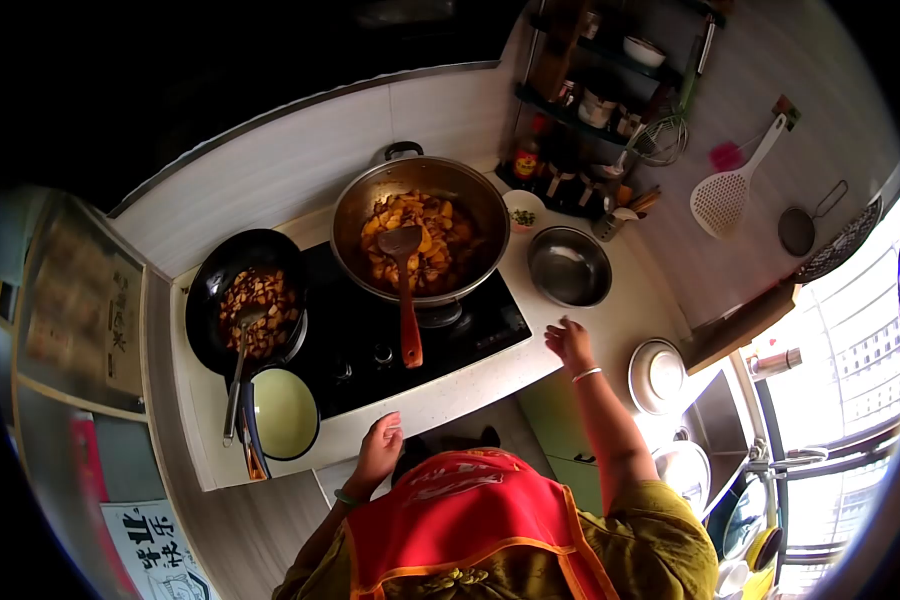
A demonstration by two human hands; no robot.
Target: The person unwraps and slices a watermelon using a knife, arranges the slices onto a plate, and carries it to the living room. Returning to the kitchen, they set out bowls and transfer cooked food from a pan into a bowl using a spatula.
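My right hand (570, 343) reaches over the counter just below an empty steel bowl (570, 266); its fingers are loosely bent and apart, with nothing seen in them. Nearer my body, my left hand (378, 447) hangs in front of the counter edge, fingers relaxed and holding nothing visible. Chunky food in brown sauce (425, 240) fills the bottom of a large steel wok (345, 235). A spatula (407, 300) with a red-brown handle rests in it. On the left, a black wok (210, 290) holds diced food (260, 305) and a metal-handled turner (237, 385).
A pale-green-lined pot (285, 415) stands at the counter's left front, beside the black cooktop (370, 370). A small bowl with green bits (523, 212) sits behind the steel bowl. Farther right are a white lidded dish (657, 376), the sink (715, 420) and a hanging skimmer (722, 200).
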